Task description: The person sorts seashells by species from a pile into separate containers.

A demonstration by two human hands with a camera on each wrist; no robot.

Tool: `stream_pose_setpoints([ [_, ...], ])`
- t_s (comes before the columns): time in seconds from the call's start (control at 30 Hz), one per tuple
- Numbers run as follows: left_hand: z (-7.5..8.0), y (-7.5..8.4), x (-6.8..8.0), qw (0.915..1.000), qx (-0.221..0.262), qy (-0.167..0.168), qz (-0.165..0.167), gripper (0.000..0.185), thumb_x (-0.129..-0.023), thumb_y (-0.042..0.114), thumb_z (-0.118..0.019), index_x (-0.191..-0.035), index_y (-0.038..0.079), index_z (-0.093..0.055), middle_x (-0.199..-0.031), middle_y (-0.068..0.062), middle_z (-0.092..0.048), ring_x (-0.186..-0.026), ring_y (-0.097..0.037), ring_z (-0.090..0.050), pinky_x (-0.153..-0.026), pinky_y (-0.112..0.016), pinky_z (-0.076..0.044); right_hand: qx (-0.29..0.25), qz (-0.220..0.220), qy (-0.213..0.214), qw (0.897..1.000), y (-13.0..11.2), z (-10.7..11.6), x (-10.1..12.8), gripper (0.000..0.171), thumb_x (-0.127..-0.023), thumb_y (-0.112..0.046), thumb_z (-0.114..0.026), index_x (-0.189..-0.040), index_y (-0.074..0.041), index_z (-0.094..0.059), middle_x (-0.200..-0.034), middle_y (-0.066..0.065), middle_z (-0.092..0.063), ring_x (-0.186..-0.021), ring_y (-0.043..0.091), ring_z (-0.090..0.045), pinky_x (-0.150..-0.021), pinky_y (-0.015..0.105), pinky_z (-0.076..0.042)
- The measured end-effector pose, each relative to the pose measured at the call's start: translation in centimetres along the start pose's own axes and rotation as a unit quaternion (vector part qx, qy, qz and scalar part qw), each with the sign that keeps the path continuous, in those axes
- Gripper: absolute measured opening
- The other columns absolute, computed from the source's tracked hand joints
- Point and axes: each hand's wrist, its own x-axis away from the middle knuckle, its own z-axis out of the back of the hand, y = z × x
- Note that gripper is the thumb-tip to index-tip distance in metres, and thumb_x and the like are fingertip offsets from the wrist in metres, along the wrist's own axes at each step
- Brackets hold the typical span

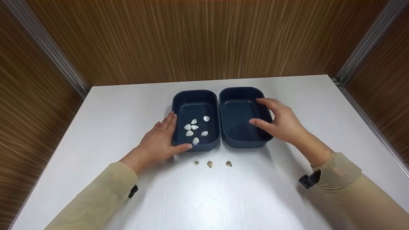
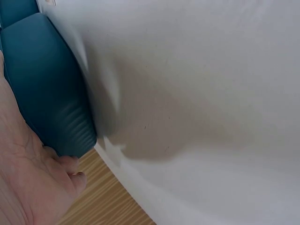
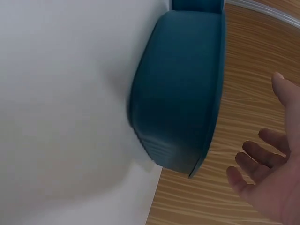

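Note:
Two dark blue rectangular containers stand side by side on the white table. My left hand [image 1: 159,140] touches the left container [image 1: 196,110]: its fairly straight fingers lie along the left wall, and the thumb rests at the front rim. Inside that container lie several whitish shells [image 1: 195,127]. My right hand [image 1: 282,123] hovers over the right side of the right container [image 1: 238,121], thumb and fingers spread apart and holding nothing. In the right wrist view that hand [image 3: 267,168] appears apart from the container's wall [image 3: 178,79]. No shells show in the right container.
Three small brownish shells, among them the middle shell [image 1: 210,164], lie in a row on the white table [image 1: 204,198] in front of the containers. Wood-patterned panels [image 1: 204,41] enclose the table at the back and both sides.

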Motion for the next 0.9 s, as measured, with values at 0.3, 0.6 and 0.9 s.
stream_pose_setpoints([
  [0.3, 0.0, 0.3, -0.1, 1.0, -0.001, 0.005, -0.001, 0.126, -0.089, 0.091, -0.044, -0.169, 0.001, -0.005, -0.178, -0.014, 0.0, -0.161, -0.034, -0.019, -0.13, -0.05, -0.017, 0.029, -0.021, -0.027, 0.999, 1.6, -0.1, 1.4, 0.085, -0.095, -0.046, -0.08, -0.159, -0.002, -0.045, -0.164, 0.021, -0.042, -0.149, 0.043, -0.042, -0.119, 0.063, -0.035],
  [0.6, 0.0, 0.1, -0.1, 1.0, 0.002, 0.002, 0.006, 0.128, -0.087, 0.094, -0.043, -0.17, 0.003, -0.004, -0.178, -0.013, -0.001, -0.162, -0.032, -0.016, -0.13, -0.049, -0.016, 0.035, -0.059, -0.105, 0.992, 3.1, -0.5, 2.2, 0.104, -0.094, -0.058, -0.076, -0.169, -0.006, -0.026, -0.176, 0.015, -0.016, -0.156, 0.044, -0.028, -0.121, 0.065, -0.029],
  [0.9, 0.3, 0.2, 0.0, 1.0, 0.004, 0.006, 0.006, 0.129, -0.087, 0.093, -0.045, -0.17, 0.002, -0.004, -0.178, -0.014, -0.001, -0.162, -0.033, -0.013, -0.13, -0.05, -0.017, 0.038, -0.068, -0.14, 0.987, 4.3, -1.3, 2.3, 0.112, -0.093, -0.063, -0.073, -0.171, -0.01, -0.014, -0.179, 0.009, -0.002, -0.158, 0.044, -0.021, -0.123, 0.065, -0.026],
])
